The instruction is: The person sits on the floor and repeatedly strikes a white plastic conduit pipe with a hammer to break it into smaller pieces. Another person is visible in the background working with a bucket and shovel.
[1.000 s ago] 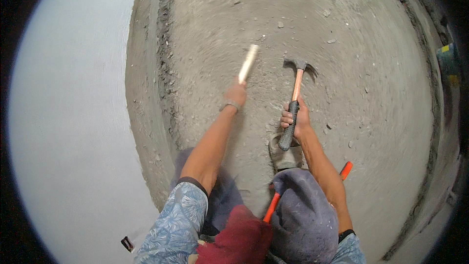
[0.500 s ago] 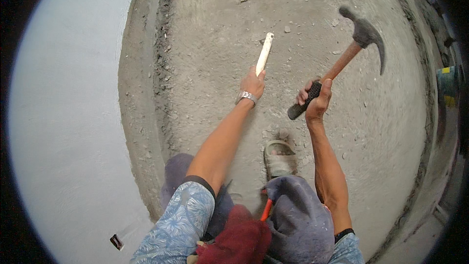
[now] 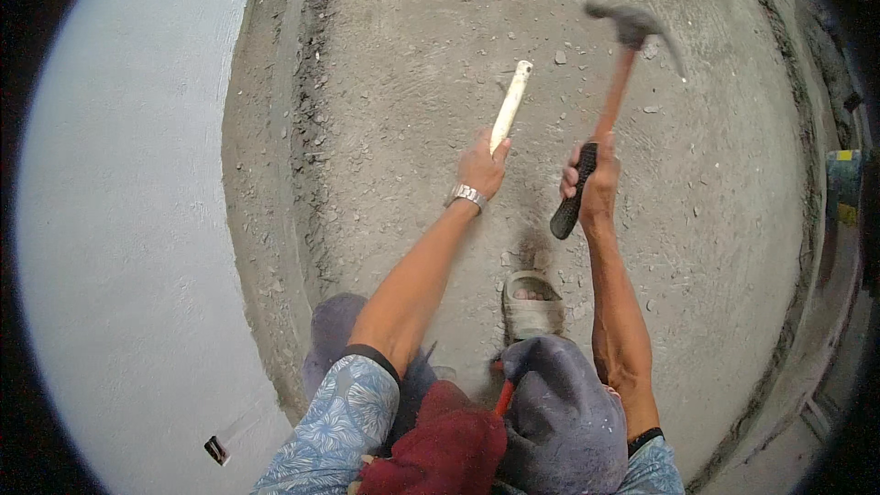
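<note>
The right hand, clenched on the orange-handled steel claw hammer, has swung it up from the rough concrete floor, above the pale round-shafted chisel gripped in the left hand, poised for another blow.

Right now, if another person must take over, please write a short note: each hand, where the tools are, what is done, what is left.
Left hand: grips the pale chisel, which slants away over the rough concrete floor.
Right hand: grips the hammer by its black handle end, head raised above and right of the chisel top, not touching it.
Done: chips and rubble lie on the floor around the chisel.
Left: the raised hammer has not struck; whether the chisel tip bites cannot be seen.
</note>
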